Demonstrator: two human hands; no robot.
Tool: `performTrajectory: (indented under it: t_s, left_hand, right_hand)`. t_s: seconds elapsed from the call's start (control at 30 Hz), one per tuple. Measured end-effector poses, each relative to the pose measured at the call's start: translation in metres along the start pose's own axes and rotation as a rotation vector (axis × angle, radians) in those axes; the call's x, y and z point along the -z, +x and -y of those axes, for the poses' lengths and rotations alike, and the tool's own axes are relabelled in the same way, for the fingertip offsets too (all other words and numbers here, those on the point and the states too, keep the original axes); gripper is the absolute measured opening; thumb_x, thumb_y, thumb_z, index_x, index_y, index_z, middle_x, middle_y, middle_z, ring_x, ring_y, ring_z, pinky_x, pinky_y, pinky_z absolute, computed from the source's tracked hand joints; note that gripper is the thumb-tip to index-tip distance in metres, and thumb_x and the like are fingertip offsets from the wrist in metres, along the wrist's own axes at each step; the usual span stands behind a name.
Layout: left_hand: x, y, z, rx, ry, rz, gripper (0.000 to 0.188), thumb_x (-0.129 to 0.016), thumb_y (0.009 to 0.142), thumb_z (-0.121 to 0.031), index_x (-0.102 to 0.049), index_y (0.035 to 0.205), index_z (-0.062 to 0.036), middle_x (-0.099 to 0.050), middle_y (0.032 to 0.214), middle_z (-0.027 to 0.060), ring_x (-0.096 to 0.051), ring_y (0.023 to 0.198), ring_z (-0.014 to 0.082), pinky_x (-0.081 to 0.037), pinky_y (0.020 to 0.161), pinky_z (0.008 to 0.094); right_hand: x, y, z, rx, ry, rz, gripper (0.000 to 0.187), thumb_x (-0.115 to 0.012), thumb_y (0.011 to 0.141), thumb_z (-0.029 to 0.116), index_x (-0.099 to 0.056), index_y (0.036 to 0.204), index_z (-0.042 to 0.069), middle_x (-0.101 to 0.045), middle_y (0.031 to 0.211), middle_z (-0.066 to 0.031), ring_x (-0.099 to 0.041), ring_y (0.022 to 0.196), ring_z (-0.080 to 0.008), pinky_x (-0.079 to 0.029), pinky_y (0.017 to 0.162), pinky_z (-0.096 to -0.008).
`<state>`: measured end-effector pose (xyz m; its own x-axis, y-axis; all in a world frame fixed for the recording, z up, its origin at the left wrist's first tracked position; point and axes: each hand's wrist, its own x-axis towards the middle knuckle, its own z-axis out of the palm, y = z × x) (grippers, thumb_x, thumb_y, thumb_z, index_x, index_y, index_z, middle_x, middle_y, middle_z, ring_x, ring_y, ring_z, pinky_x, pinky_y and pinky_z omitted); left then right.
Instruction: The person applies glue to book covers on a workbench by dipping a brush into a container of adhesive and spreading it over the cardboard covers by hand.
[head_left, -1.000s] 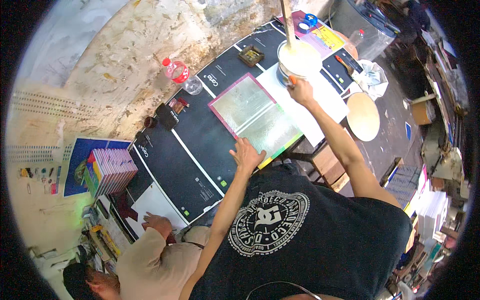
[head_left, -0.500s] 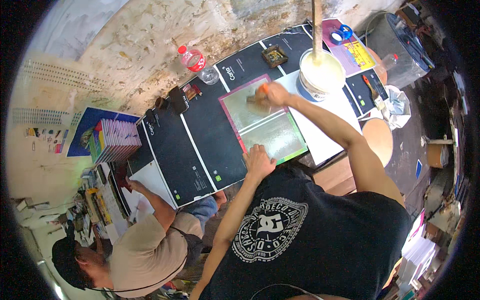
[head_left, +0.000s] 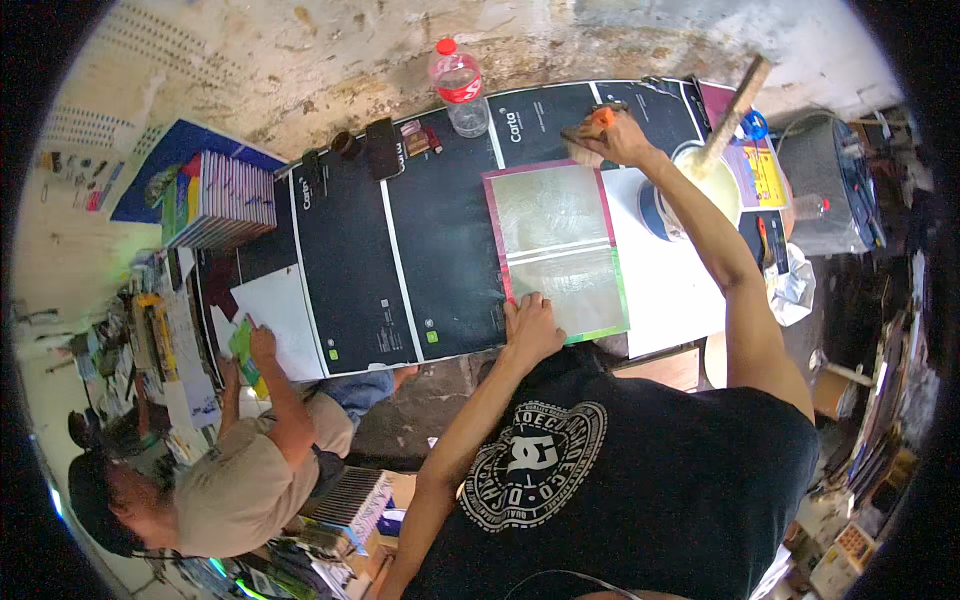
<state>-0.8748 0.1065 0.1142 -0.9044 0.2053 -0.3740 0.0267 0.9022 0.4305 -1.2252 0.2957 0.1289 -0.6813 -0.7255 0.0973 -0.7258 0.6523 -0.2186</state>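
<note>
My right hand is closed around a brush with an orange handle. Its pale bristles are at the upper right corner of a sheet, beside a small dark box-like holder that my hand partly covers. Two glossy grey panels with a white line between them fill the sheet, inside a pink and green border. My left hand lies with fingers spread on the sheet's lower left edge. To the right, a bucket of cream-coloured paste holds an upright wooden stick.
A plastic bottle with a red cap, a phone-like dark object and a stack of books stand along the wall side of the black table. White paper lies beneath the bucket. A co-worker handles green paper at left.
My right hand has moved with the brush from the sheet's upper panel to its upper right corner by the dark holder. My left hand stays on the sheet. The view has turned.
</note>
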Motion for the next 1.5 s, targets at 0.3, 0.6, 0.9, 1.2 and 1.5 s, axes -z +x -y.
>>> performTrajectory:
  t_s: [0.3,0.6,0.9,1.2,1.5]
  left_hand:
    - [0.003,0.000,-0.001,0.009,-0.005,0.012,0.050,-0.068,0.073,-0.028,-0.065,0.110,0.0046,-0.057,0.119,0.0166,-0.054,0.114,0.0300,-0.037,0.089,0.0507]
    - [-0.004,-0.004,-0.007,0.059,-0.076,-0.021,0.052,-0.069,0.073,-0.027,-0.064,0.114,0.0059,-0.056,0.119,0.0180,-0.051,0.119,0.0309,-0.031,0.102,0.0542]
    - [0.000,-0.019,0.010,0.223,-0.072,-0.095,0.075,-0.078,0.069,-0.038,-0.048,0.125,0.0021,-0.049,0.127,0.0187,-0.048,0.118,0.0361,-0.037,0.091,0.0566]
    - [0.004,-0.021,0.002,0.318,-0.089,-0.075,0.077,-0.081,0.065,-0.033,-0.050,0.123,0.0046,-0.048,0.124,0.0175,-0.048,0.118,0.0319,-0.035,0.093,0.0532]
    - [-0.001,-0.017,0.002,0.293,-0.066,-0.110,0.075,-0.083,0.063,-0.033,-0.049,0.121,0.0012,-0.048,0.125,0.0168,-0.049,0.118,0.0341,-0.035,0.094,0.0568]
  right_hand:
    - [-0.032,0.083,0.058,0.215,0.083,0.154,0.026,-0.069,0.085,0.034,-0.066,0.092,0.009,-0.070,0.097,-0.0180,-0.066,0.093,-0.0399,-0.051,0.083,-0.0480]
    - [-0.038,0.123,0.084,0.328,-0.095,0.059,0.033,-0.069,0.085,0.039,-0.065,0.099,0.009,-0.070,0.088,-0.0170,-0.068,0.090,-0.0362,-0.054,0.075,-0.0461]
    - [-0.014,-0.009,0.156,-0.047,0.354,-0.327,0.036,-0.076,0.080,0.033,-0.065,0.095,0.002,-0.068,0.093,-0.0196,-0.066,0.076,-0.0390,-0.054,0.069,-0.0465]
    - [-0.045,-0.164,0.105,-0.402,0.368,-0.367,0.017,-0.072,0.087,0.021,-0.070,0.086,0.004,-0.066,0.071,-0.0127,-0.066,0.064,-0.0310,-0.051,0.059,-0.0406]
    - [-0.008,-0.072,0.148,0.235,0.563,0.013,0.028,-0.070,0.089,0.025,-0.073,0.113,0.012,-0.069,0.104,-0.0117,-0.065,0.098,-0.0291,-0.052,0.086,-0.0384]
